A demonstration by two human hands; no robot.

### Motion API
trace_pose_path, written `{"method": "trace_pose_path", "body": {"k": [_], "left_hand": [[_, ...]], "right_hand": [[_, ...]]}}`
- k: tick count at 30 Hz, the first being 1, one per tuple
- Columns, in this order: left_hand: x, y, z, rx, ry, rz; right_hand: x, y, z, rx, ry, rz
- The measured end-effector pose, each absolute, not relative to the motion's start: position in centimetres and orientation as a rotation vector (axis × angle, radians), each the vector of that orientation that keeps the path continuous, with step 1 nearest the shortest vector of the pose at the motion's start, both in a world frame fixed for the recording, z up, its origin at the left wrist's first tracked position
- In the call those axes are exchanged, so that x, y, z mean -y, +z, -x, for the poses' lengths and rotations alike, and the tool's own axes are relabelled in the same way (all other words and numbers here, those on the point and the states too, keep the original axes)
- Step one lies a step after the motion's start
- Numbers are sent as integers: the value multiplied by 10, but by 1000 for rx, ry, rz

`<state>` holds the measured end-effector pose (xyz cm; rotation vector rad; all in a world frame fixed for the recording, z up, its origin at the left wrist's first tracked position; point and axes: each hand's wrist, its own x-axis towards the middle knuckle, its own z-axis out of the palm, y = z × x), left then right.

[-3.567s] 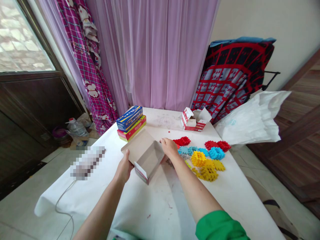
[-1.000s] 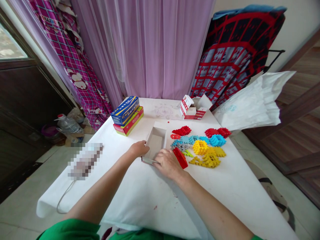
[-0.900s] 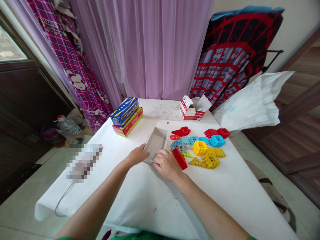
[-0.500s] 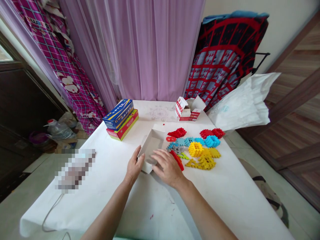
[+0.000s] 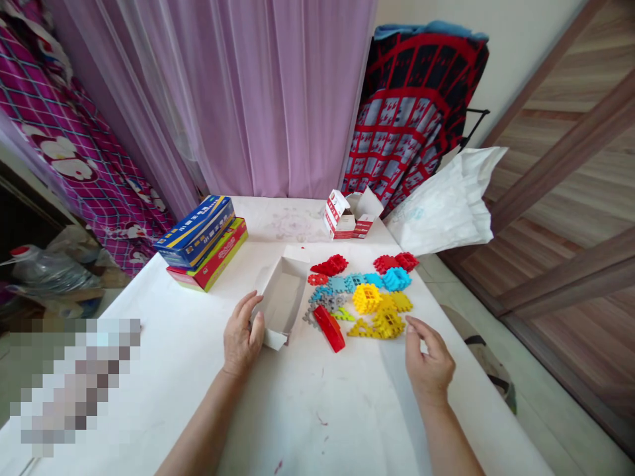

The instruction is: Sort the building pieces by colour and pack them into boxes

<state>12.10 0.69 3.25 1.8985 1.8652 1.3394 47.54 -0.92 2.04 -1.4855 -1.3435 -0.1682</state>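
A shallow cardboard box (image 5: 282, 301), open at the top and grey inside, lies on the table. My left hand (image 5: 243, 337) grips its near left edge, the thumb by the wall. To the right of the yellow plastic building pieces (image 5: 387, 322), my right hand (image 5: 430, 362) is loosely bent with nothing visible in it, close to but apart from them. Between box and right hand lie a red piece (image 5: 329, 328), grey gear-edged pieces (image 5: 325, 303), a lime green piece (image 5: 343, 315), blue pieces (image 5: 395, 279) and more red pieces (image 5: 331, 265).
Two stacked boxes, a blue one (image 5: 196, 231) on a red and green one (image 5: 213, 264), stand at the back left. A red and white carton (image 5: 342, 221) with raised flaps is at the back. A white bag (image 5: 441, 205) stands beyond the table's right edge.
My right hand has left the cardboard box and moved right, beside the yellow pieces. My left hand stays at the box. The view has turned a little to the right.
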Motion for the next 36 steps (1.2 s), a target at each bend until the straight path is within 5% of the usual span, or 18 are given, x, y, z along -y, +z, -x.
{"method": "trace_pose_path", "body": {"k": [14,36], "left_hand": [[-11,24,-108,-1656,1517,-2140],[3,38,-115,-1861,1595,-2375]], "right_hand": [[-5,-9,-497,1037,308,1729],[-1,-1,-486,1226,285,1690]]}}
